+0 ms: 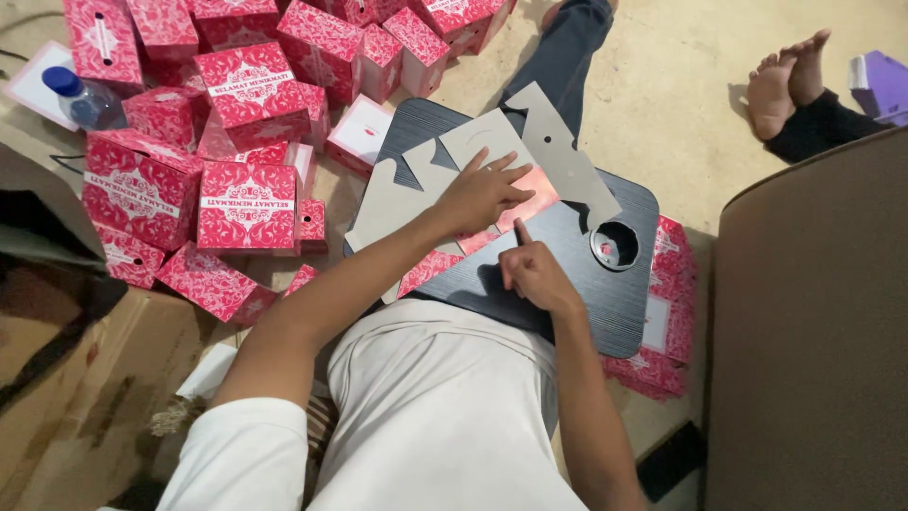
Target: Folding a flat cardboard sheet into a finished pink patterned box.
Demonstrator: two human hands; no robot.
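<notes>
One view is all we have, from the head camera looking down over our lap. Our left hand [480, 194] lies flat with its fingers [511, 175] spread wide, pressing down on an unfolded box blank [492, 166]; it grips nothing, only pins the sheet. Our right hand [534, 274] rests just beside it with the fingers curled in and the forefinger stretched out, its tip touching the near edge of the blank; it holds nothing either.

The blank lies grey side up across a small black tabletop [605, 293] on our lap, with a red printed flap showing under our left hand. We judge it light, thin and fairly stiff card that bends readily along its creases and could slide on the smooth top, so it is best pinned flat and taken by a flap edge, not by the middle.

To our left, on the floor [662, 85], a heap of folded boxes [248, 203] sits close together: cube-shaped, red with a white ornament and a white band of lettering on their faces. A clear bottle [83, 99] with a blue cap lies among them. More flat red blanks [667, 322] are stacked under the tabletop's right side. Another person's bare feet [785, 80] show at the upper right, well apart.
</notes>
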